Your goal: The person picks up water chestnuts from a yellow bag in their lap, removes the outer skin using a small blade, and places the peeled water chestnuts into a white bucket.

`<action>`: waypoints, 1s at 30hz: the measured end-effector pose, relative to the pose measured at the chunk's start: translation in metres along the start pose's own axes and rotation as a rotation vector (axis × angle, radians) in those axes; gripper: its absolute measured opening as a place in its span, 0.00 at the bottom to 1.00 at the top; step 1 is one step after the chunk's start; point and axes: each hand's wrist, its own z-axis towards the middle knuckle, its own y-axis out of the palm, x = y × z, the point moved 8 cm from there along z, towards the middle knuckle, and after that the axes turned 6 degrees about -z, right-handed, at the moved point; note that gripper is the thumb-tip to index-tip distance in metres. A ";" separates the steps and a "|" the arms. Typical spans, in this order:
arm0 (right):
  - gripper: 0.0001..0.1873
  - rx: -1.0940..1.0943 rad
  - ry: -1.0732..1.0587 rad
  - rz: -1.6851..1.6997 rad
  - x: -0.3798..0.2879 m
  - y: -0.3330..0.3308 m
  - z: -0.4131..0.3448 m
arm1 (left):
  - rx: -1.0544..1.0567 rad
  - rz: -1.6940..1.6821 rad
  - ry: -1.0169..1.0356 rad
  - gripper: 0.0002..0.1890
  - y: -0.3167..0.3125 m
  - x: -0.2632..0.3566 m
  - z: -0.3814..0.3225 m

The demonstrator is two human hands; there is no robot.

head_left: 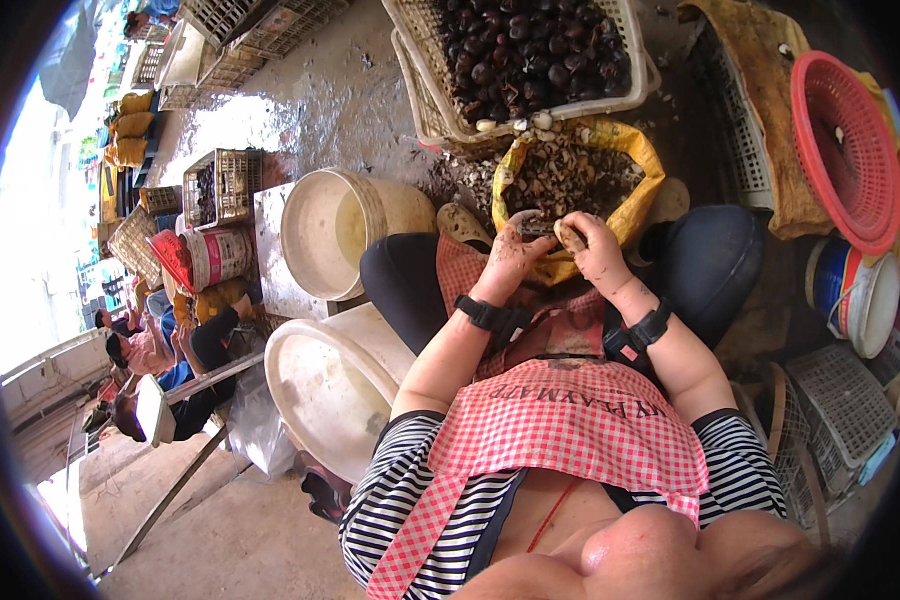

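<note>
My right hand (598, 251) has its fingers closed around a pale brown, roundish piece (570, 236), whose exact kind I cannot tell. Close on its left is my left hand (516, 251), its thumb and fingers bent over the near rim of a sack; whether something thin lies between them is unclear. Dark bits cling to both hands. Below them the yellow woven sack (649, 154) stands with its rim rolled outward, full of shell-like scraps (570, 176). Beyond it a white plastic crate (596, 107) holds many dark, round, glossy pieces (521, 56).
Left of my knees lie a whitish bucket (330, 232) and a large pale tub (330, 390). A red plastic basket (847, 150) and a paint-type bucket (851, 296) are at the right. Other people (187, 352) sit at the far left among crates.
</note>
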 end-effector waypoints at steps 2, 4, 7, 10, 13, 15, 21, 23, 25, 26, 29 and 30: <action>0.09 0.006 -0.067 -0.085 -0.004 0.000 0.001 | -0.026 -0.005 -0.011 0.26 0.001 0.000 0.000; 0.11 -0.054 0.022 0.085 0.011 0.006 0.003 | -0.020 0.016 0.044 0.21 0.003 0.002 0.002; 0.13 0.071 0.200 0.085 0.067 0.007 0.003 | -0.007 0.122 0.035 0.21 0.005 0.007 0.001; 0.10 0.103 0.436 0.173 0.106 0.008 -0.006 | 0.033 0.129 -0.024 0.22 0.006 0.009 -0.003; 0.11 0.008 0.177 0.325 0.044 0.019 -0.002 | -0.031 0.137 0.123 0.22 -0.003 -0.001 0.010; 0.15 0.023 0.193 0.141 0.045 0.016 -0.003 | -0.091 0.154 0.106 0.21 -0.004 -0.011 0.014; 0.20 0.077 0.316 0.332 0.119 0.030 -0.004 | -0.021 0.135 -0.039 0.19 0.008 0.003 0.000; 0.21 0.007 0.128 0.209 0.035 0.026 -0.001 | -0.081 0.118 0.037 0.19 0.001 0.000 0.002; 0.23 0.036 0.121 0.235 0.025 0.014 0.002 | -0.127 0.131 0.138 0.19 0.009 0.006 -0.003; 0.24 -0.021 0.288 0.133 0.059 0.019 0.002 | -0.114 0.136 0.098 0.20 0.008 0.005 -0.005; 0.18 -0.006 0.581 0.205 0.141 0.036 -0.015 | -0.063 0.353 0.123 0.21 0.010 0.013 -0.006; 0.17 0.104 0.269 0.373 0.102 0.032 -0.006 | -0.043 0.442 0.187 0.23 -0.009 -0.001 0.007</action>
